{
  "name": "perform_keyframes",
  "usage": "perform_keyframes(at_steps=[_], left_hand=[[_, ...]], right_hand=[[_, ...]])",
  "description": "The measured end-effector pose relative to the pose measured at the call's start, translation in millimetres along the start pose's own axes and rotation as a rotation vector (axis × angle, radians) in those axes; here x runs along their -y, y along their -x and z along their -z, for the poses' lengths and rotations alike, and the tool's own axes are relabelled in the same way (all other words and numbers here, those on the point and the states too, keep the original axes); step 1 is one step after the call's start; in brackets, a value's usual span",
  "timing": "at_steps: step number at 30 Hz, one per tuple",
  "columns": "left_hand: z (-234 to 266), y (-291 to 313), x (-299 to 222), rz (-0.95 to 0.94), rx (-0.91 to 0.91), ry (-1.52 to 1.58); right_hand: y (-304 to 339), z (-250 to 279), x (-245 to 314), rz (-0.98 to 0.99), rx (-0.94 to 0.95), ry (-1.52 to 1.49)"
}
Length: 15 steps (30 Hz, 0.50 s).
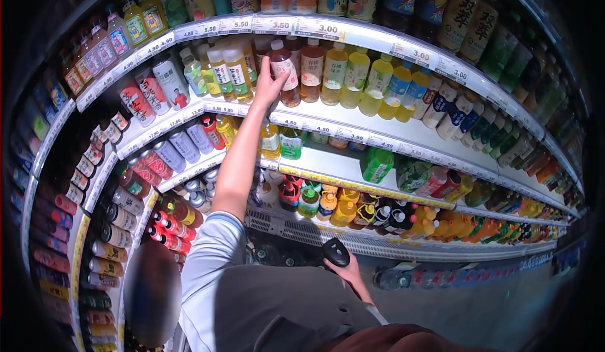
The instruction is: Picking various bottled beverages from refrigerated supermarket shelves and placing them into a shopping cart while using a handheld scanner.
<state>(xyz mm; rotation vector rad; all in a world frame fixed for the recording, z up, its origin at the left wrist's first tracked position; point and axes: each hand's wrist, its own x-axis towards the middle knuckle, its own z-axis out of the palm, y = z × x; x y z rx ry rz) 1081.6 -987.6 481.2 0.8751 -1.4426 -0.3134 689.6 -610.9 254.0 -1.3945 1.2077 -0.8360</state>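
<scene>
My left hand (271, 88) reaches up to a middle shelf of the drinks display. Its fingers are wrapped around a bottle of reddish-brown drink (289, 90) with a pale pink label and white cap. The bottle stands upright at the front of its row, between bottles with white-and-green labels (238, 71) and a lighter brown tea bottle (311, 71). Low down, near my body, my right hand (354, 271) is closed on a black handheld device (336, 252) with a rounded head; its handle is mostly hidden.
Bottles of yellow-green tea (355, 78) continue the row to the right. Cans (170, 84) stand on the shelves at the left. A price rail (315, 27) curves overhead. Below are a shelf with a green bottle pack (378, 165), large jugs (344, 212), and wrapped bottles (435, 277) on the floor.
</scene>
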Motion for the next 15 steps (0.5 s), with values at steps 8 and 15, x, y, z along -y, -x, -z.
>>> perform_keyframes(at_steps=[8,15], left_hand=[[-33.6,51.8,4.0,-0.002,-0.162,-0.634],[-37.7,65.6,10.8,-0.035,-0.111,-0.872]], right_hand=[[2.2,6.7,-11.4,-0.011,0.008,0.134],[-3.3,5.4,-23.7,-0.09,0.14,-0.029]])
